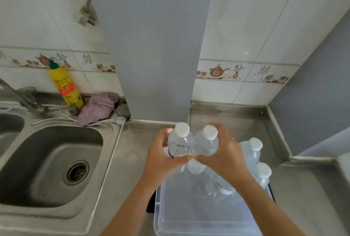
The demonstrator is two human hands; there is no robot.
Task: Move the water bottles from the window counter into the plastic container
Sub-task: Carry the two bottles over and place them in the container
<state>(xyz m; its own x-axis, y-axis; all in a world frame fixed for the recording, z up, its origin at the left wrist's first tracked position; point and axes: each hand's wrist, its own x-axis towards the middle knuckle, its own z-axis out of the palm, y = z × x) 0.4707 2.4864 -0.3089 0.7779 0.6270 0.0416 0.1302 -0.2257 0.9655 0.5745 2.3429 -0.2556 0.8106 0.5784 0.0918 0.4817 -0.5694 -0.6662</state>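
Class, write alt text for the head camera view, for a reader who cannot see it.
Two hands, left hand and right hand, each hold a capped water bottle upright over a clear plastic container that already holds several bottles. The container sits on a steel counter, with a sink and a yellow bottle to the left.

Water bottles I count: two held (180, 143) (205, 143), two standing (252, 150) (262, 176), perhaps two more hidden beneath.
Plastic container (198, 215): one.
Hands: two (162, 156) (225, 154).
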